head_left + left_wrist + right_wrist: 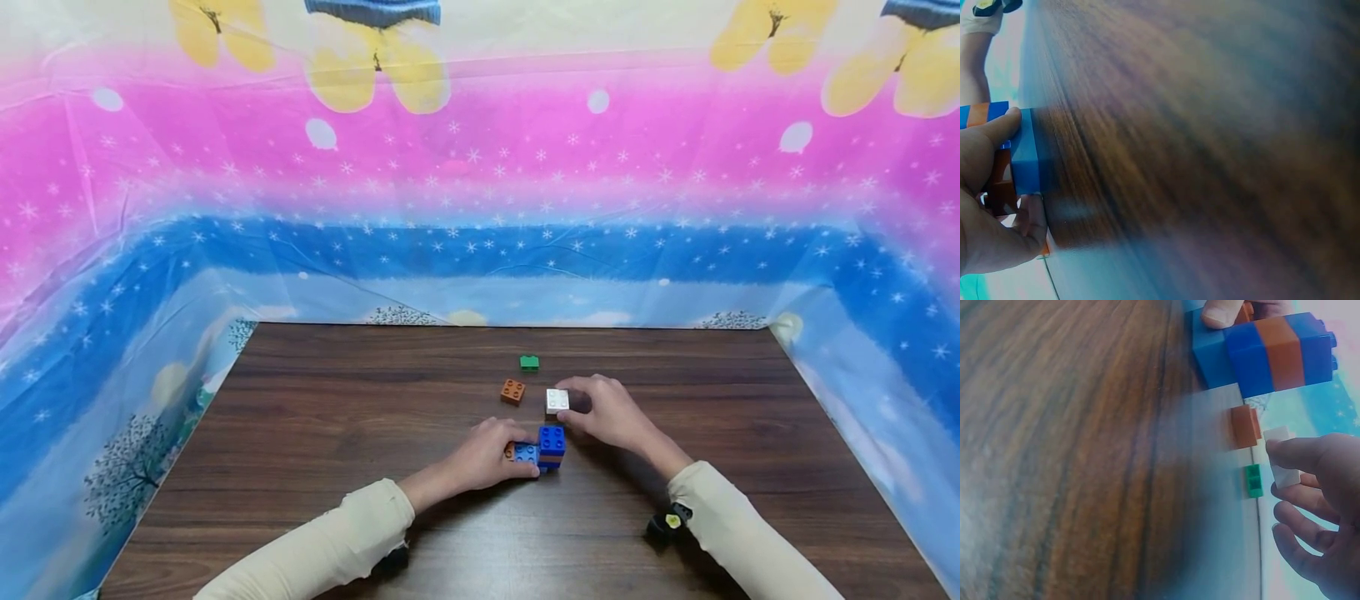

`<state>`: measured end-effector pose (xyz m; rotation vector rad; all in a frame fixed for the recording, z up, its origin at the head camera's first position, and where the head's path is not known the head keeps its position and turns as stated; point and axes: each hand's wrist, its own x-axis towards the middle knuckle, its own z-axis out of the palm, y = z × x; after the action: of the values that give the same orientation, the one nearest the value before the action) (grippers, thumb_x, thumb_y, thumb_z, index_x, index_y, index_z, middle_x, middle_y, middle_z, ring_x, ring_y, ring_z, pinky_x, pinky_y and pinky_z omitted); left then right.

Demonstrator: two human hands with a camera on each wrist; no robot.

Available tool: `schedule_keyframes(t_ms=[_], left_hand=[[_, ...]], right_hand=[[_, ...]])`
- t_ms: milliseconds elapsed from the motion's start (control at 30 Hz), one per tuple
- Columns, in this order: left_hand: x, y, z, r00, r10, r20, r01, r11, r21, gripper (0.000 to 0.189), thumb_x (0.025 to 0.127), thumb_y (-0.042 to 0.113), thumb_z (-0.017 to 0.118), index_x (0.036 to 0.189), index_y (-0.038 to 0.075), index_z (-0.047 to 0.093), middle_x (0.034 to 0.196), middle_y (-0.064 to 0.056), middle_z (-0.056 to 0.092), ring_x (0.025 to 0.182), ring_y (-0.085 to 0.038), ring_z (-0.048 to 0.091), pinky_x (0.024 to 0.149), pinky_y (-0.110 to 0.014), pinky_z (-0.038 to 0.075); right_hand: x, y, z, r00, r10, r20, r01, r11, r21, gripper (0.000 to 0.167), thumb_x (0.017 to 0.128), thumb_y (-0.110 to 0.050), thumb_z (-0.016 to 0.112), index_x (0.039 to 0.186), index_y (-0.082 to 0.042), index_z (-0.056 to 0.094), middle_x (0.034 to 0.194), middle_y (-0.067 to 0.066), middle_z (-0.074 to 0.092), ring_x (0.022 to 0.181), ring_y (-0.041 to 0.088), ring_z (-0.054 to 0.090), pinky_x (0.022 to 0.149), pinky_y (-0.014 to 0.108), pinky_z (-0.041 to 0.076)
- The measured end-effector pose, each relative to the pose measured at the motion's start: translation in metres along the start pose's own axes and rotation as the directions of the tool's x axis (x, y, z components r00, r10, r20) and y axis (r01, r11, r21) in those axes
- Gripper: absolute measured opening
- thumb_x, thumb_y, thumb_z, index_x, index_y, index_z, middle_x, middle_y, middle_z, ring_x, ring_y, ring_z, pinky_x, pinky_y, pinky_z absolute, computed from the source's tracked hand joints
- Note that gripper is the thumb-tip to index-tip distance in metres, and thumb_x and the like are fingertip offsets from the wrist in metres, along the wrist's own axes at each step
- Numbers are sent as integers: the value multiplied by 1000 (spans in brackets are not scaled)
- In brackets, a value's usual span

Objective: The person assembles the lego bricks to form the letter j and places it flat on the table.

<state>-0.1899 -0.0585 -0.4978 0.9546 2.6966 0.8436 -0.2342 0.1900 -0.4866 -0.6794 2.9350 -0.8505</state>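
My left hand [483, 457] grips a toy-brick build by its low left part, thumb on the near side and fingers on the far side. That build has a light blue brick [1025, 153] at its base, an orange-brown brick [1001, 187] on its left, and a stack of blue bricks [552, 438] with an orange layer [1280, 353] between them on its right. Just beyond the stack, my right hand [609, 410] pinches a white brick [557, 401] between thumb and fingers. In the right wrist view the white brick shows raised off the table.
An orange brick [513, 391] lies on the dark wooden table [337, 400], left of the white one. Farther back lies a green brick [529, 362]. A printed cloth [480, 250] hangs round the table's back and sides.
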Motion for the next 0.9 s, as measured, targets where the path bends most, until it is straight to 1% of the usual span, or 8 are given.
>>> schedule_keyframes(t_ms=[267, 500, 700, 900], left_hand=[[0, 0, 0, 1000, 2, -5, -2, 1000, -1, 46, 89, 39, 80, 128, 15, 73, 124, -2, 72, 106, -16, 63, 90, -36, 49], [0, 0, 0, 1000, 9, -3, -9, 1000, -2, 47, 90, 39, 79, 128, 14, 73, 124, -3, 72, 106, -15, 64, 90, -35, 49], [0, 0, 0, 1000, 17, -10, -17, 1000, 5, 46, 89, 39, 80, 127, 13, 73, 120, -2, 73, 103, -14, 64, 89, -33, 49], [-1, 1, 0, 1000, 17, -11, -18, 1000, -3, 46, 89, 38, 80, 127, 13, 73, 119, -2, 74, 101, -14, 64, 87, -32, 49]], right_hand=[[-5, -8, -7, 1000, -8, -23, 8, 1000, -3, 42, 89, -29, 81, 128, -15, 71, 113, 3, 72, 98, 20, 65, 81, 43, 55], [-8, -16, -17, 999, -25, -23, 26, 999, 40, 43, 90, -29, 81, 128, -14, 71, 108, 3, 71, 89, 16, 64, 75, 40, 56], [-11, -23, -24, 998, -54, -23, 55, 997, 47, 42, 90, -29, 81, 128, -15, 71, 107, 2, 72, 91, 18, 66, 76, 40, 57], [-15, -30, -31, 996, -81, -36, 83, 994, 64, 41, 90, -27, 81, 128, -15, 71, 109, 3, 71, 100, 27, 67, 80, 45, 58]])
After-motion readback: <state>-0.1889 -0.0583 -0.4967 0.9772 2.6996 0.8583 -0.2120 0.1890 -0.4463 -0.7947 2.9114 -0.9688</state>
